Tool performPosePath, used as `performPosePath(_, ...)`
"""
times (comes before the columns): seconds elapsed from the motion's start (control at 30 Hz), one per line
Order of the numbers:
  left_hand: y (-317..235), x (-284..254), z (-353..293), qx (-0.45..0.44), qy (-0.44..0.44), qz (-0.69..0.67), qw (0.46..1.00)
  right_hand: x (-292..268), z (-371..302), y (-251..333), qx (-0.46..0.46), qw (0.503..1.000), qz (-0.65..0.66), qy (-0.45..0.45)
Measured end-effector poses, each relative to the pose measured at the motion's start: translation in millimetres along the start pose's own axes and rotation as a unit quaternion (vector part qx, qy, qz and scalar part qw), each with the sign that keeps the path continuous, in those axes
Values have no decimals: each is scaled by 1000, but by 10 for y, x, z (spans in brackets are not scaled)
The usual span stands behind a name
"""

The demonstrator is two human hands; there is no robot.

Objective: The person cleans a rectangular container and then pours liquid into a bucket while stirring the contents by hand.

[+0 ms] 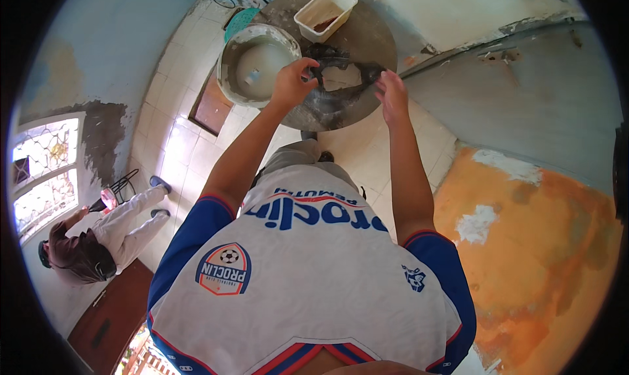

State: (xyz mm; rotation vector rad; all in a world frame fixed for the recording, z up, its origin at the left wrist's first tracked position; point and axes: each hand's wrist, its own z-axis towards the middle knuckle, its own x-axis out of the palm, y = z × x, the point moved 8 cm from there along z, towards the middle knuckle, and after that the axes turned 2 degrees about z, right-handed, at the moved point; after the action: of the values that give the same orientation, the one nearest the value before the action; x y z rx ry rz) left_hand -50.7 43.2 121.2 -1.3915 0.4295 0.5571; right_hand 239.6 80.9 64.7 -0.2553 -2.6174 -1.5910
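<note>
Black plastic bag [332, 101], prob. in mid-opening: lies on near half of round counter [379, 31], btw. L hand [296, 83] and R hand [393, 94]. Mouth gapes upward, long axis running approx. L–R; pale area visible within, contents vs. bare backing unclear. L grip curls at bag's left edge, R grip at its right; cannot tell whether either pinches the film. Done: mouth spread. Left: presumably emptying or clearing the bag. Adj. items: round tub [225, 73] w/ greyish liquid, left; rect. white tray [310, 29] w/ brown residue, far side.
</note>
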Motion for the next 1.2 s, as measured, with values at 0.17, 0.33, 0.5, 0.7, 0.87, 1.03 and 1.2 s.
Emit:
performPosePath(0.17,-181,-191,-428,-14,-67,1,998,-339,-444,-796,43,995,63,-68)
performPosePath(0.33,-358,-655,-986,17,-138,83,987,-463,-1089,-1605,128,988,55,-69)
performPosePath(0.5,-29,-1194,-1423,-30,-118,59,991,-312,-1276,-1680,105,988,25,-108)
performPosePath(0.7,567,-2093,-1382,3,-85,26,996,280,-1002,-1037,-41,972,84,-217)
performPosePath(0.87,1415,-3038,-1321,38,-74,28,996,1129,-1018,-565,-139,933,100,-316)
performPosePath(1.03,2372,-3596,-1250,-124,-30,-28,991,1862,-1216,-362,-153,921,64,-352)
performPosePath(1.2,2663,-3573,-905,-121,108,-11,987,1933,-950,-278,-141,938,-48,-313)
